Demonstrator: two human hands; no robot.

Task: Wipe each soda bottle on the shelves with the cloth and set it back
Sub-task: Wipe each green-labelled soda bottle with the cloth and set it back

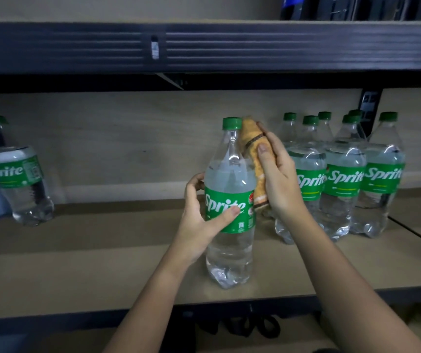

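A clear Sprite bottle point(229, 189) with a green cap and green label stands upright near the front of the wooden shelf point(102, 250). My left hand point(201, 220) grips it around the label, thumb across the front. My right hand point(278, 174) holds an orange-yellow cloth point(254, 149) pressed against the bottle's right shoulder and neck. Several more Sprite bottles point(344, 179) stand grouped at the shelf's right rear. One Sprite bottle point(18, 174) stands alone at the far left.
A dark metal shelf beam point(204, 47) runs overhead, with dark items point(357, 6) on the level above. The lower front edge point(128, 314) of the shelf is dark metal. A seam point(418, 235) divides the shelf board at the right.
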